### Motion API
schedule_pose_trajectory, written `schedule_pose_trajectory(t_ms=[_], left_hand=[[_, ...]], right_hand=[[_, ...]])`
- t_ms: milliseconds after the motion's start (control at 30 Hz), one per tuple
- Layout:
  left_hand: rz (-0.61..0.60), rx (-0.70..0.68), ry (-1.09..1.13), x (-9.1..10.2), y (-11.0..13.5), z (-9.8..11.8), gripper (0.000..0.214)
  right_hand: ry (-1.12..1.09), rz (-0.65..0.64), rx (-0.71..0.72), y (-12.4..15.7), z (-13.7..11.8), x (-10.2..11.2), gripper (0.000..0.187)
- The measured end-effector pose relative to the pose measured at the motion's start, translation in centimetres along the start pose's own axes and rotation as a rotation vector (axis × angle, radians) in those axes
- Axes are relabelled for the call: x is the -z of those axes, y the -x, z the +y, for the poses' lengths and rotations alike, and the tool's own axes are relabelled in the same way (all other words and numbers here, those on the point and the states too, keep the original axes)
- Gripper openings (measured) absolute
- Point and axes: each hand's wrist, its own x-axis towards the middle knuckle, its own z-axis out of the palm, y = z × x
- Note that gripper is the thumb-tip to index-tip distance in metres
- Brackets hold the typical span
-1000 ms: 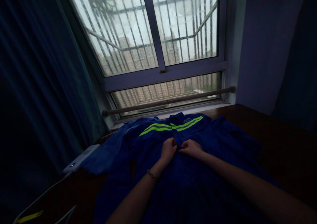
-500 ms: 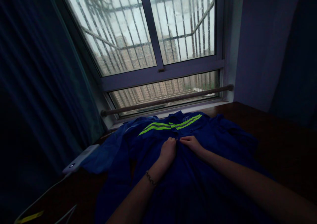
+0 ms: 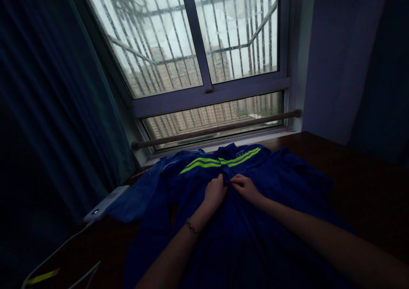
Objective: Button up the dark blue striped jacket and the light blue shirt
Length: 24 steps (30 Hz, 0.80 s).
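A blue work jacket [image 3: 255, 238] with yellow-green reflective stripes across its chest lies spread out, collar towards the window. At the middle of its front, just below the stripes, my left hand [image 3: 216, 190] is closed on the front edge. Close by on the right, my right hand [image 3: 246, 187] pinches the cloth of the same front opening between thumb and fingers. A small gap with a bit of the placket shows between the two hands. Whether a button or zip is between the fingertips is too dark and small to tell.
The jacket rests on a dark brown wooden surface [image 3: 306, 146]. A white power strip or box [image 3: 107, 201] with a cable lies at left, beside lighter blue cloth [image 3: 128, 201]. A yellow strip [image 3: 43, 276] is at lower left. Beyond are a barred window, a rail [image 3: 220, 129] and a curtain [image 3: 54, 89].
My right hand's fingers have curled in more and tipped down at the jacket front. My left hand has shifted slightly left and up, still on the edge.
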Motion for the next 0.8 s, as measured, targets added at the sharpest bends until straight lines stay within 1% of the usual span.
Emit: schedule_pose_trajectory(t_ms=[133,233,300,433,500,600,700,800], left_hand=[[-0.02,-0.012,0.03,-0.8,-0.3,-0.6,0.016],[-0.036,0.024,0.131,-1.0,-0.9,-1.0,0.011],[-0.107,0.059,0.272,-0.9,-1.2,-1.3,0.011],[-0.307,0.151,0.619,-0.5,-1.6,-1.6,0.013],[-0.386,0.154,0.819,-0.2,-1.7,-1.7,0.018],[-0.48,0.088,1.043,0.5,-1.8,-2.0,0.029],[-0.501,0.066,1.198,1.2,-1.8,-2.1,0.037],[-0.486,0.072,1.293,1.3,-1.6,-2.0,0.035]], right_hand=[[0.005,-0.012,-0.011,0.0,0.1,0.0,0.021],[0.007,-0.009,-0.028,-0.1,0.2,0.0,0.021],[0.013,-0.006,-0.041,-0.2,0.2,0.0,0.022],[0.047,0.002,-0.037,-0.1,0.3,-0.1,0.021],[0.07,-0.006,0.004,0.0,0.0,-0.1,0.021],[0.123,-0.014,0.102,0.2,-0.6,0.1,0.023],[0.179,0.004,0.183,0.4,-1.2,0.3,0.024],[0.233,0.033,0.23,0.6,-1.6,0.4,0.025]])
